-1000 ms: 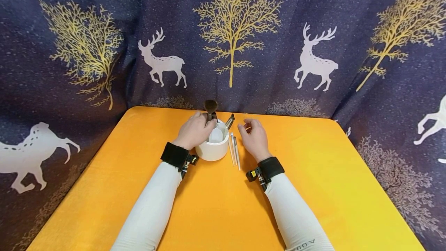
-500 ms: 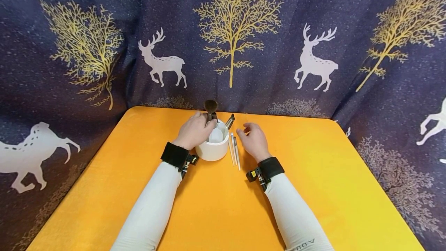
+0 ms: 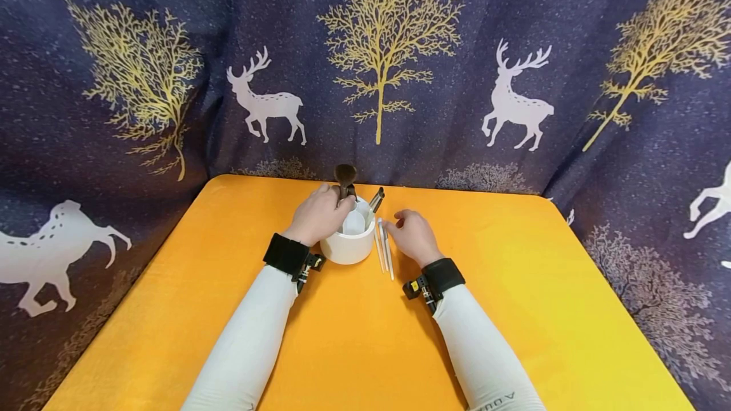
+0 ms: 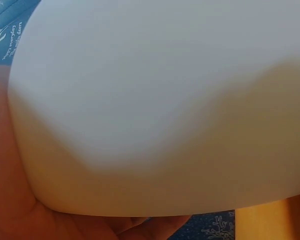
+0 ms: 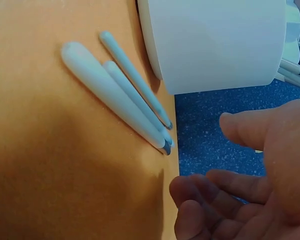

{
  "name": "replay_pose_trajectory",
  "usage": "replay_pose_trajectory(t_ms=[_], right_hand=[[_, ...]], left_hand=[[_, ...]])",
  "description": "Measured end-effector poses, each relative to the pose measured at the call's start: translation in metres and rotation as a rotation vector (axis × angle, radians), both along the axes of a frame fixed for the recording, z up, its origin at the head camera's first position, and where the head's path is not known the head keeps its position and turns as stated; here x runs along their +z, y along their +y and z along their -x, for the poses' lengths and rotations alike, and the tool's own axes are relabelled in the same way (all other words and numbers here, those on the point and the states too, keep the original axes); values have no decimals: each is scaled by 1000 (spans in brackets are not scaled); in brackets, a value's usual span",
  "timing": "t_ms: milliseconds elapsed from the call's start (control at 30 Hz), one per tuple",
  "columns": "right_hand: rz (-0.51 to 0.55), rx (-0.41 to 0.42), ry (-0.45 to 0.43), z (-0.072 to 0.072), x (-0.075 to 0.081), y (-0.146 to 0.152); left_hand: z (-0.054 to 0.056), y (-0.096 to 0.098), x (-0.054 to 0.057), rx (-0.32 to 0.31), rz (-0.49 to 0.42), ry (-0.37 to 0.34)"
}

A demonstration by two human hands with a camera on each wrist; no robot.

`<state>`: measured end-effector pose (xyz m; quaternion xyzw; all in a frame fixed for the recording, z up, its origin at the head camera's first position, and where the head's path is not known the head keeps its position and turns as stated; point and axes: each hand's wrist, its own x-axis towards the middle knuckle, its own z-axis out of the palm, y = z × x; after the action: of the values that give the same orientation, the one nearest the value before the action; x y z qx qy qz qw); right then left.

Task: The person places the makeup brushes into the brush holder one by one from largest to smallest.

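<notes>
My left hand [image 3: 327, 207] grips the far left side of a white round holder [image 3: 348, 247]; in the left wrist view the holder [image 4: 155, 110] fills the frame against my palm [image 4: 17, 210]. A large brown brush [image 3: 345, 175] and a smaller brush [image 3: 377, 198] stand in it. Three white-handled brushes [image 3: 385, 249] lie side by side on the orange table just right of the holder. My right hand [image 3: 398, 224] hovers at their far ends with loosely curved fingers and holds nothing. In the right wrist view the handles [image 5: 120, 95] lie left of my fingers [image 5: 190, 195], beside the holder [image 5: 215, 40].
The orange table [image 3: 354, 347] spreads wide in front of and on both sides of the holder. A dark blue curtain [image 3: 377, 49] with gold trees and white deer hangs right behind the table's far edge and along both sides.
My right hand has moved left and down, closer to the lying brushes' far ends. The left hand and the holder have stayed still.
</notes>
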<state>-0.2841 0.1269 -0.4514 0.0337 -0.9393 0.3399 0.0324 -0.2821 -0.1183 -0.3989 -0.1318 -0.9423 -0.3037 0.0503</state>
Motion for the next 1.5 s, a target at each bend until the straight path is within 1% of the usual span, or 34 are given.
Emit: replay_pose_trajectory(t_ms=[367,633,867,1200,1500], right_hand=[[-47,22,-77,-1,-3,-1],[-91,55,-103,-3,-2,-2],[-127,67,-91,-3,-7,-4],[-161,101,-70,-4,-7,-6],[-184,100,-62,-6,-5,-9]], left_hand=[[2,-1,-2,-4,-3,1],[2,-1,-1,-1,2,-4],[0,0,0,-1,-3,-3],[0,0,0,3,2,0],[1,0,0,7,7,-1]])
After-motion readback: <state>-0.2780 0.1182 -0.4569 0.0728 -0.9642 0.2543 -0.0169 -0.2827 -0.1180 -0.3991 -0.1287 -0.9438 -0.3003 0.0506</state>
